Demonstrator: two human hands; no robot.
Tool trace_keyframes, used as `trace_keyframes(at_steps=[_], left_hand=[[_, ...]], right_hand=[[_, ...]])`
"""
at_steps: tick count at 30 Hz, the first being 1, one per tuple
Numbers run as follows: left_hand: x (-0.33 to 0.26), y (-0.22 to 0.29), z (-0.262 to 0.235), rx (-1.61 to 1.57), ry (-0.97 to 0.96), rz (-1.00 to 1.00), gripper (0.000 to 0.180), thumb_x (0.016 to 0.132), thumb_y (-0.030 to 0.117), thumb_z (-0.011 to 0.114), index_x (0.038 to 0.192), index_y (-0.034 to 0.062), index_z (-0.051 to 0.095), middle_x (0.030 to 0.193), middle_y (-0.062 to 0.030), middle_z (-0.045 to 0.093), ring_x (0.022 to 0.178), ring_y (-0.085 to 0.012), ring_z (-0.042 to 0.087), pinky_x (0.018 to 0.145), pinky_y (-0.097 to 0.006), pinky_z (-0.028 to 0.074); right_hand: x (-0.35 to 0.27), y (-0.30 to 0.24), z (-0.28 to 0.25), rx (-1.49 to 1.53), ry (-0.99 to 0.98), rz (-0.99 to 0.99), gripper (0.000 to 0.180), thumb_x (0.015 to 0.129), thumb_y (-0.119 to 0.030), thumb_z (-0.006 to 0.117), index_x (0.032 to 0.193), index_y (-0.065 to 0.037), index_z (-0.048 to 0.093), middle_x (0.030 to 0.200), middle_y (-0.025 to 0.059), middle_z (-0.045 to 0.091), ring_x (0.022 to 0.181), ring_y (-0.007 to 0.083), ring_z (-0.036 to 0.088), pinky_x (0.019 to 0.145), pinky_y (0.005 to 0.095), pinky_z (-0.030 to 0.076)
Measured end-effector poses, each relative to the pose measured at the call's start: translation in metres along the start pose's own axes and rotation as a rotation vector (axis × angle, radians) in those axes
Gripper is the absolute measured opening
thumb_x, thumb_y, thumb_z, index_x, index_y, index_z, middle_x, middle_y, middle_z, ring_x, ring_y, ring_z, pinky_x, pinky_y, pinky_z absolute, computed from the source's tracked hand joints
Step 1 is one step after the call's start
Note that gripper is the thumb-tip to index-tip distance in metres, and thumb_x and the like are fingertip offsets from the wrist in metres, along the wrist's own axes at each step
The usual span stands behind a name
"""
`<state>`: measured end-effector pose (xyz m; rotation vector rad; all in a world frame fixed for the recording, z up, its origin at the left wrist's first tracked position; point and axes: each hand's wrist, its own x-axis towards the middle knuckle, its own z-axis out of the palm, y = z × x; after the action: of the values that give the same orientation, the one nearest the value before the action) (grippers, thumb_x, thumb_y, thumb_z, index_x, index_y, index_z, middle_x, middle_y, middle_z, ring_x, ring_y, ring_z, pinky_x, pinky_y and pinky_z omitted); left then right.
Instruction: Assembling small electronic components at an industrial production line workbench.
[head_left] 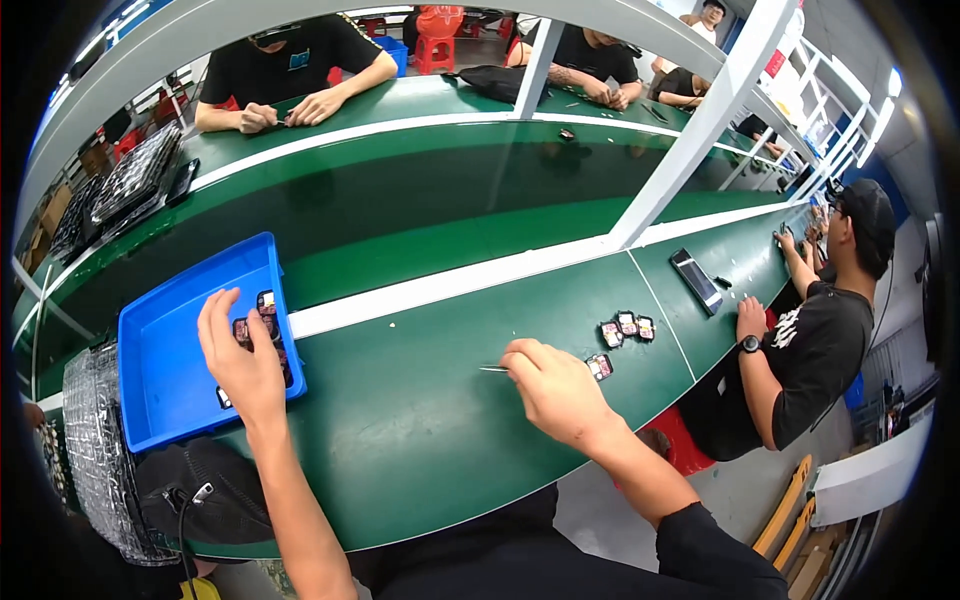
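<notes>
My left hand (243, 360) is over the right side of a blue plastic tray (165, 345), its fingers apart and nothing visible between them. Small black square electronic modules (266, 303) lie in the tray around and partly behind that hand. Over the green tabletop (420, 430), my right hand (560, 392) pinches thin metal tweezers (493, 369), whose tip points left; the rest is hidden in the fingers. One similar module (599, 367) lies just right of my right hand. A small group of these modules (627, 324) lies a little farther off.
A white post (690, 130) and rail divide my bench from the dark green belt. A smartphone (696, 281) lies at the right, near a co-worker in black (825, 330). A black bag (205, 490) and bubble wrap (95, 450) are at the left. People sit opposite.
</notes>
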<state>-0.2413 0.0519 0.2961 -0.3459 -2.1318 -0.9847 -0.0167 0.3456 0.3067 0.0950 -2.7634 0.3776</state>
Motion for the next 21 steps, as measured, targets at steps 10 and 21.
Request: trace_keyframes(at_steps=[10,21], left_hand=[[-0.04,0.054,0.029,-0.349,-0.187,0.39,0.028,0.083,-0.015,0.065,0.108,-0.0021,0.07,0.109,-0.0186,0.07,0.101,-0.0358,0.07,0.09,-0.042,0.057],[-0.067,0.055,0.053,-0.496,-0.527,0.242,0.03,0.087,-0.003,0.073,0.116,0.0031,0.071,0.117,-0.0142,0.07,0.109,-0.0355,0.069,0.092,-0.043,0.058]], right_hand=[[-0.09,0.045,-0.003,-0.259,0.063,0.714,0.045,0.093,-0.038,0.079,0.124,-0.009,0.064,0.125,0.0133,0.062,0.085,0.0409,0.074,0.074,0.0499,0.06],[0.002,0.014,0.026,0.192,-0.051,0.376,0.032,0.091,-0.024,0.079,0.113,-0.005,0.066,0.111,0.0149,0.068,0.085,0.0378,0.073,0.075,0.048,0.058]])
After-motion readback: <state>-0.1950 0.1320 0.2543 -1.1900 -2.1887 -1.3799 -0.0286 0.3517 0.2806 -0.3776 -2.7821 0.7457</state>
